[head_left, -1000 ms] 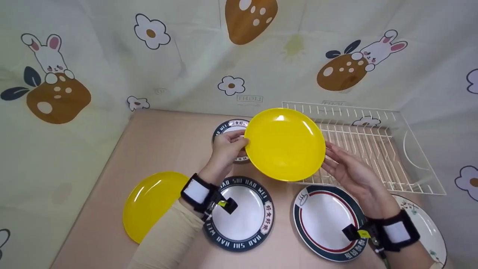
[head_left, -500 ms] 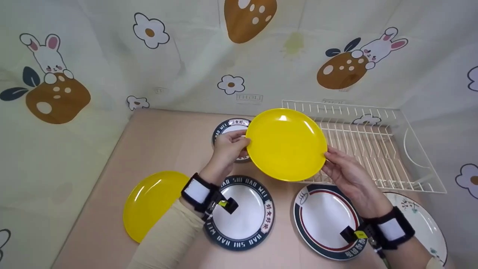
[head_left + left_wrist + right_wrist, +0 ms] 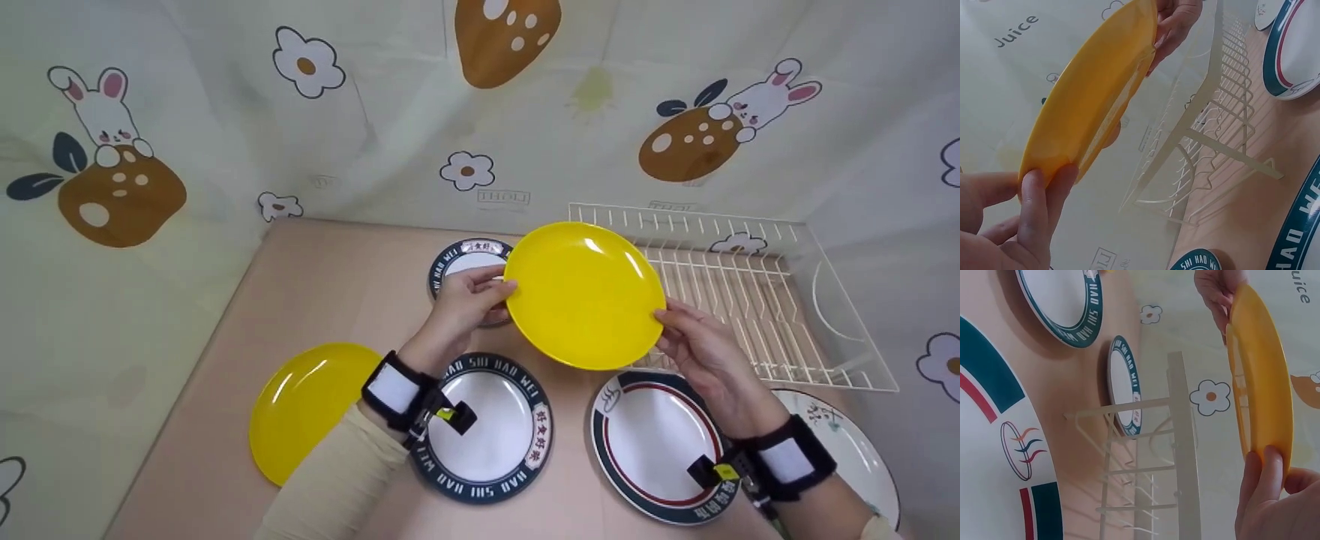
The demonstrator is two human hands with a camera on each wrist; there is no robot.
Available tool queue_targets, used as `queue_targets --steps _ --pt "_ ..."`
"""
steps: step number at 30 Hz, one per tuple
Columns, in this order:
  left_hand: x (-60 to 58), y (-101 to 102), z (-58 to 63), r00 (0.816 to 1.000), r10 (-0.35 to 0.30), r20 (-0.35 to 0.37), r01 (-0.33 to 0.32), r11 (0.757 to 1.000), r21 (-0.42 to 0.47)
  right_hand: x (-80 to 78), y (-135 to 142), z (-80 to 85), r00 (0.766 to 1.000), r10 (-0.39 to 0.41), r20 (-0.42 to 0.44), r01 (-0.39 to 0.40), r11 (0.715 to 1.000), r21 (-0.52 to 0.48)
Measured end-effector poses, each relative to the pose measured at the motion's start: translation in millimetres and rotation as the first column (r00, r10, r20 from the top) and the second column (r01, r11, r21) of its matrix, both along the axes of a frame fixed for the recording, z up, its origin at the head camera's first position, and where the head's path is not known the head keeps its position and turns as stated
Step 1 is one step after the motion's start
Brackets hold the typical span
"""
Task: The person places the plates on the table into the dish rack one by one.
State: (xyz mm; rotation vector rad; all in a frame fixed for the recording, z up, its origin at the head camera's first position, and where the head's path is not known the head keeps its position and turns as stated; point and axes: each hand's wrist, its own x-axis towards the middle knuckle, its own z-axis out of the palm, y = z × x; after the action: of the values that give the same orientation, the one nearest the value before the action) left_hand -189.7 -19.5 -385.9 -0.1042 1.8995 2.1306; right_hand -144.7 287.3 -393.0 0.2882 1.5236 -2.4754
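Note:
A round yellow plate (image 3: 585, 296) is held up above the table between both hands, its front face tilted toward the head camera. My left hand (image 3: 466, 306) pinches its left rim, thumb on the front and fingers behind. At the opposite rim my right hand (image 3: 705, 352) grips with the thumb in front. Both wrist views show the plate's underside (image 3: 1092, 95) with fingertips pressed against it. Behind and to the right stands a white wire dish rack (image 3: 735, 300), partly covered by the plate. A small dark-rimmed plate (image 3: 465, 259) lies partly hidden behind the left hand.
On the table, another yellow plate (image 3: 307, 412) lies at left, partly under the left forearm. A dark-rimmed plate (image 3: 484, 427) sits front centre, with a red-ringed plate (image 3: 656, 442) to its right. A floral plate (image 3: 855, 450) is half hidden by the right wrist. Patterned cloth (image 3: 390, 112) hangs behind.
The held yellow plate has shifted slightly to the right and down, with the left hand following. The right hand's thumb has come onto the rim, where earlier its fingers lay straighter beside the edge.

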Motion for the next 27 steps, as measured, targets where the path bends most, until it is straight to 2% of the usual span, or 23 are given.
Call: queue_targets --steps 4,11,20,27 --pt "3.1 0 -0.5 0.998 -0.061 -0.029 0.062 0.998 0.02 0.7 5 -1.2 1.0 0.005 0.007 -0.005 0.999 -0.044" --pt "7.3 -2 -0.8 0.988 -0.14 -0.06 0.142 0.99 0.024 2.5 9 -1.4 1.0 0.027 -0.008 -0.027 0.999 -0.026" --pt "6.3 -13 -8.1 0.989 -0.147 -0.019 0.147 0.989 0.014 3.7 15 -0.6 0.999 0.049 -0.007 -0.049 0.996 -0.076" --pt "4.8 -34 -14.4 0.994 -0.106 -0.007 0.105 0.994 -0.035 7.1 30 1.2 1.0 -0.005 0.005 0.006 0.982 -0.19"
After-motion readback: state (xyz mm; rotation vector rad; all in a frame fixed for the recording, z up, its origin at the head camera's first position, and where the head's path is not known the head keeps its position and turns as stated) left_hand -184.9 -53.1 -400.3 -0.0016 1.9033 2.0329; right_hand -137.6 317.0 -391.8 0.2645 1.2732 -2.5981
